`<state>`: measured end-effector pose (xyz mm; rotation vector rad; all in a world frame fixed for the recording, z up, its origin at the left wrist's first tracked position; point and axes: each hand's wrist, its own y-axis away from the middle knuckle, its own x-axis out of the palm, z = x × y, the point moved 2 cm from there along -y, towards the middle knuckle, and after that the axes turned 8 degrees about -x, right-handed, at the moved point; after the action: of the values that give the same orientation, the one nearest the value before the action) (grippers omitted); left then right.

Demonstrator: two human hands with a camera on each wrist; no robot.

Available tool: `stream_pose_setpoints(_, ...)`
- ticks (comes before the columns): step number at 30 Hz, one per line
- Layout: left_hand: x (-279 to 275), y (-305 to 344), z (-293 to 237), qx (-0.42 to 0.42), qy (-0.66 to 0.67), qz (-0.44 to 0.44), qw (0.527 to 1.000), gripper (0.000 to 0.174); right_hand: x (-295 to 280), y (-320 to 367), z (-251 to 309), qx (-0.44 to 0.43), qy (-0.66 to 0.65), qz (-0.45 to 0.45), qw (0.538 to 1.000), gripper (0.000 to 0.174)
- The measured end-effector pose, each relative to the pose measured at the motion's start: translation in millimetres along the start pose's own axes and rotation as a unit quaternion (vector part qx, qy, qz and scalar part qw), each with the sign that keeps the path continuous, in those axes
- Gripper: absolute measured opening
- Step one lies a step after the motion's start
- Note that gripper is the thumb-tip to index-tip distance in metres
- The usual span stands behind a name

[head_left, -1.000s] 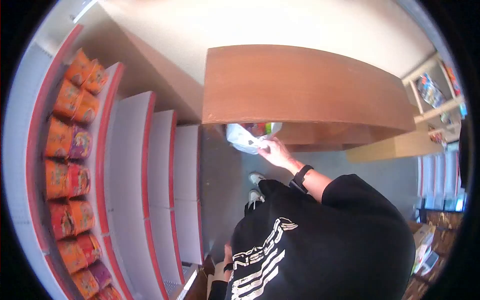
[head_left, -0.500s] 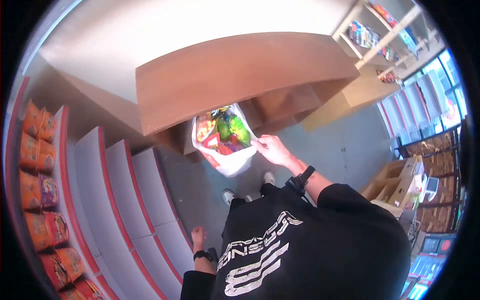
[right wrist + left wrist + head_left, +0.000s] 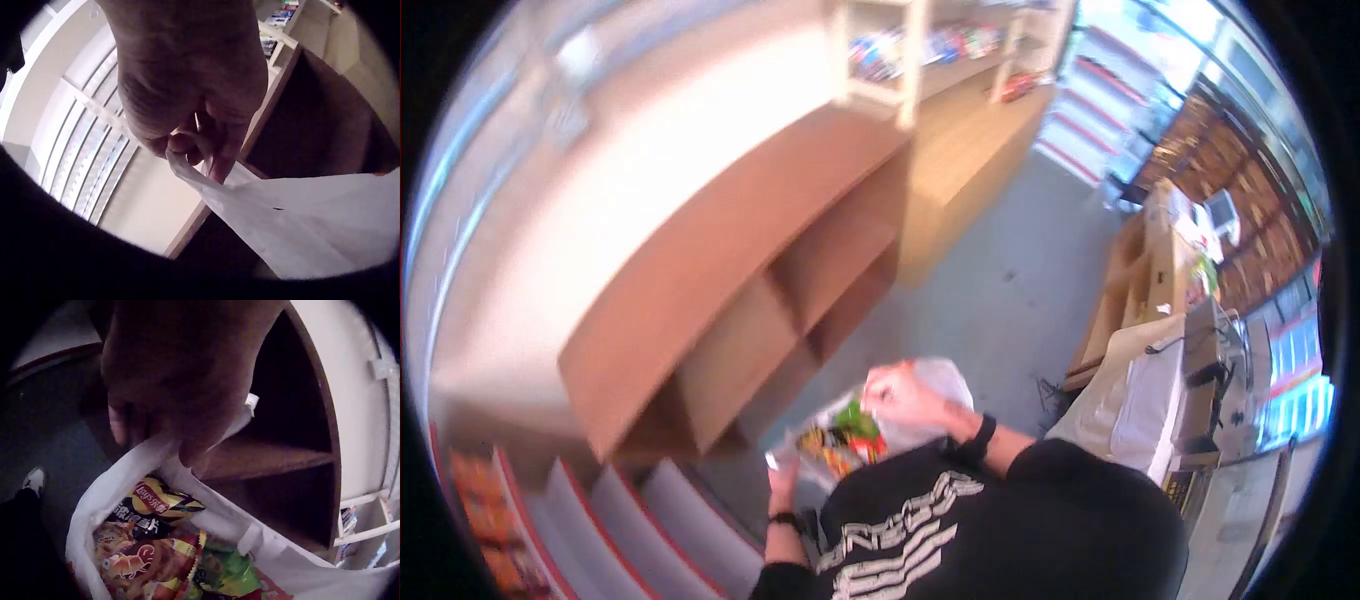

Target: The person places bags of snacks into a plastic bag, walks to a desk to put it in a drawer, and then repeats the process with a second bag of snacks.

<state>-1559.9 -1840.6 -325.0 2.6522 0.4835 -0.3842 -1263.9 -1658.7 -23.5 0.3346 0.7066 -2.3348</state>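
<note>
A white plastic bag [image 3: 945,378] hangs open-topped in front of the person's body, between both hands. My right hand [image 3: 895,395] pinches its rim on the far side; in the right wrist view, the curled fingers and thumb of that hand [image 3: 194,81] hold the white film [image 3: 300,219]. At the opposite rim, my left hand [image 3: 782,475] grips the bag's edge. Seen from the left wrist, snack packets fill the bag: a black and yellow Lay's chip packet [image 3: 156,503], a shrimp-pictured packet [image 3: 150,565] and a green packet [image 3: 228,575].
A brown wooden shelf unit [image 3: 730,290] stands ahead, beside a lighter wooden cabinet [image 3: 960,150]. White red-edged shelves [image 3: 615,520] are at lower left, with orange packets [image 3: 485,510] beyond. A wooden counter [image 3: 1135,260] runs along the right. Grey floor [image 3: 990,290] lies between.
The right hand has drawn the bag out from the brown shelf and close to the body. The left hand has risen from the side and taken the bag's rim. The view has turned right.
</note>
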Motion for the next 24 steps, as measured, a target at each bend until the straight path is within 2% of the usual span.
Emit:
stream_pose_setpoints(1, 23.9, -0.9, -26.6, 0.0, 0.002, -0.033, 0.999, 0.04, -19.1, 11.3, -6.5, 0.007, -0.009, -0.017, 1.0, 0.025)
stream_pose_setpoints(2, 45.4, -12.8, -17.7, -0.055, 0.006, -0.046, 0.997, 0.041, -41.0, 22.6, -14.1, 0.022, 0.007, -0.028, 0.999, 0.025)
stream_pose_setpoints(3, 69.2, -17.1, -33.0, -0.036, 0.01, -0.051, 0.998, 0.044, -64.3, 35.5, -22.3, 0.043, 0.018, -0.039, 0.998, 0.025)
stream_pose_setpoints(4, 84.7, -16.2, -67.9, 0.005, 0.011, -0.062, 0.998, 0.039, -82.7, 43.1, -26.6, 0.041, 0.037, -0.074, 0.996, 0.025)
stream_pose_setpoints(5, 101.1, -32.2, -69.6, -0.029, -0.063, -0.085, 0.994, 0.032, -104.8, 56.0, -32.0, 0.046, 0.064, -0.081, 0.994, 0.027)
stream_pose_setpoints(6, 118.5, -37.6, -86.1, -0.001, -0.051, -0.081, 0.995, 0.031, -124.1, 71.0, -35.6, 0.054, 0.089, -0.085, 0.991, 0.03)
stream_pose_setpoints(10, 188.4, -57.4, -181.1, 0.028, -0.047, -0.002, 0.998, 0.03, -186.0, 140.3, -73.4, 0.054, 0.16, -0.18, 0.969, 0.035)
stream_pose_setpoints(12, 220.2, -64.4, -231.7, 0.012, -0.005, 0.129, 0.992, 0.035, -211.2, 166.8, -77.4, 0.227, 0.164, -0.124, 0.952, 0.035)
stream_pose_setpoints(13, 234.7, -71.3, -252.4, 0.028, -0.005, 0.137, 0.99, 0.035, -226.0, 181.0, -83.5, 0.273, 0.166, -0.12, 0.94, 0.035)
stream_pose_setpoints(14, 249.7, -79.0, -269.2, 0.031, -0.044, 0.203, 0.978, 0.033, -237.9, 195.5, -92.3, 0.319, 0.166, -0.115, 0.926, 0.035)
stream_pose_setpoints(15, 264.4, -86.7, -285.1, 0.034, -0.084, 0.265, 0.96, 0.033, -245.0, 213.0, -110.0, 0.265, 0.195, -0.191, 0.925, 0.034)
stream_pose_setpoints(16, 285.6, -86.6, -307.7, 0.076, -0.052, 0.245, 0.965, 0.033, -254.2, 230.6, -127.7, 0.209, 0.22, -0.264, 0.916, 0.034)
stream_pose_setpoints(17, 304.4, -90.4, -328.4, 0.086, -0.052, 0.251, 0.963, 0.033, -267.4, 243.4, -132.5, 0.206, 0.228, -0.272, 0.912, 0.034)
stream_pose_setpoints(19, 340.8, -93.2, -373.8, 0.114, -0.028, 0.315, 0.942, 0.031, -289.3, 271.9, -144.8, 0.354, 0.208, -0.31, 0.858, 0.03)
stream_pose_setpoints(20, 356.4, -86.8, -408.2, 0.12, -0.09, 0.312, 0.938, 0.031, -297.9, 282.2, -153.8, 0.356, 0.213, -0.319, 0.852, 0.03)
stream_pose_setpoints(22, 396.2, -85.7, -451.5, 0.128, -0.068, 0.355, 0.924, 0.031, -320.4, 304.0, -168.7, 0.35, 0.272, -0.403, 0.801, 0.029)
stream_pose_setpoints(23, 416.7, -85.6, -469.1, 0.129, -0.046, 0.387, 0.912, 0.03, -331.1, 310.8, -172.4, 0.354, 0.283, -0.408, 0.792, 0.029)
stream_pose_setpoints(24, 435.0, -82.4, -488.5, 0.126, -0.033, 0.413, 0.901, 0.03, -342.4, 317.6, -174.5, 0.391, 0.257, -0.43, 0.772, 0.035)
